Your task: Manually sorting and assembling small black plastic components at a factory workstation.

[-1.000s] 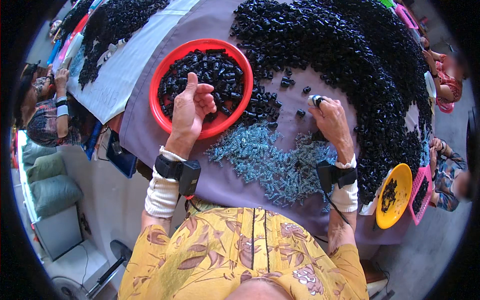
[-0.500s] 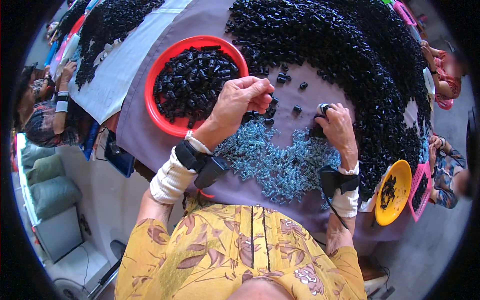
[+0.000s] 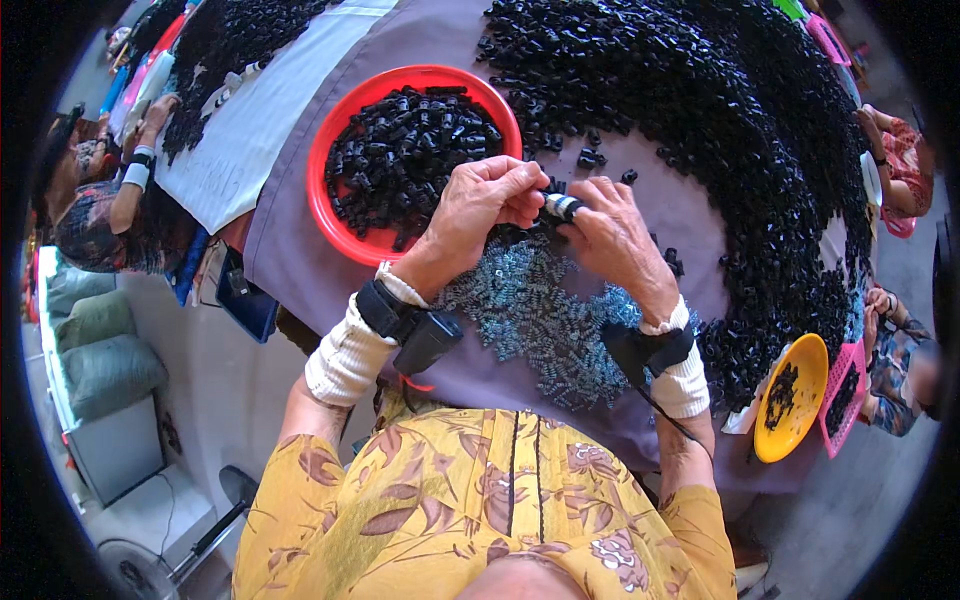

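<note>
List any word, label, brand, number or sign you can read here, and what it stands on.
White cloth, left: a row of faint marks like writing, too small and warped to quote.
Red basin, yellow dish, black wrist units: no text I can make out.

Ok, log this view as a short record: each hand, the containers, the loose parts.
Left hand: fingertips pinched; any held piece too small to tell
Right hand: curled, close to left; striped band at a finger, worn or held unclear
Red basin: black parts inside
Yellow dish: some dark bits
Loose on cloth: bluish springs, black pile
</note>
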`<state>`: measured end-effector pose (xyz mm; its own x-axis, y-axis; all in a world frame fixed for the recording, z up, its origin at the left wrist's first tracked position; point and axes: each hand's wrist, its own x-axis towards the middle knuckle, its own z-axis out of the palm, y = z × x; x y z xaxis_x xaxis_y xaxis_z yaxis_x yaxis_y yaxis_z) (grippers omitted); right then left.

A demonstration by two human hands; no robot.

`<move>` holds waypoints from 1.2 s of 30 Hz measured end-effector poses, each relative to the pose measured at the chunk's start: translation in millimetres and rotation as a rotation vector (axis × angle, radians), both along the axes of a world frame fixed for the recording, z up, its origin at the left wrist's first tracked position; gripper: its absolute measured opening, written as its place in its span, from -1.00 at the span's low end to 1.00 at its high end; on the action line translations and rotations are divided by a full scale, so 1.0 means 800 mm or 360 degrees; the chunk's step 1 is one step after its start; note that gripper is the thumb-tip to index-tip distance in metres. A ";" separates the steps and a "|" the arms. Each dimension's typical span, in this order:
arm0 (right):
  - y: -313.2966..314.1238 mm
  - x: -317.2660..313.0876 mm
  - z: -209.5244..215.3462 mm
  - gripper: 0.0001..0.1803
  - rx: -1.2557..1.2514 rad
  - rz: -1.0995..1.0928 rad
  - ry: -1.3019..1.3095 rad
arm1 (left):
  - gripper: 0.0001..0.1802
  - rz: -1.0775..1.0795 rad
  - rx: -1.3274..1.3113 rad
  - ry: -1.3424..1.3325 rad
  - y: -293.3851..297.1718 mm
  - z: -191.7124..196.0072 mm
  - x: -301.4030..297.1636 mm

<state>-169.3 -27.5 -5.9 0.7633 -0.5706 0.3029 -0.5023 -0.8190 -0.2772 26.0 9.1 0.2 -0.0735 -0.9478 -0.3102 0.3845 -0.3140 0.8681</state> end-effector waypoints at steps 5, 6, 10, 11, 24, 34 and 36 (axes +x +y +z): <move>-0.007 -0.040 0.020 -0.85 0.0031 -0.0227 0.0092 | -0.75 -0.0025 0.0014 0.0004 0.003 -0.003 0.006; -0.008 -0.052 0.024 -0.85 0.0014 -0.0349 -0.0032 | -0.75 -0.0032 0.0014 0.0012 0.002 -0.002 0.003; -0.018 -0.095 0.021 -0.83 0.0065 -0.0512 -0.0048 | -0.75 -0.0098 -0.0013 0.0010 -0.002 -0.003 -0.006; -0.017 -0.102 0.020 -0.83 0.0130 -0.0628 -0.0007 | -0.74 -0.0116 -0.0019 0.0009 -0.003 -0.003 -0.009; -0.009 -0.057 0.002 -0.81 -0.0024 -0.0405 0.0291 | -0.76 -0.0147 0.0005 -0.0016 -0.006 -0.003 -0.025; -0.027 -0.049 0.012 -0.78 0.0209 -0.0547 0.0171 | -0.76 -0.0179 0.0002 0.0016 -0.006 -0.007 -0.029; -0.030 -0.041 0.001 -0.78 0.0098 -0.0485 0.0229 | -0.77 -0.0191 0.0001 0.0018 -0.007 -0.005 -0.032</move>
<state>-202.1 -51.6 -5.1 0.5873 -0.7930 0.1622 -0.7591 -0.6091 -0.2297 0.6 3.9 -4.0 -0.1903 -0.9317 -0.3095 0.3537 -0.3592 0.8636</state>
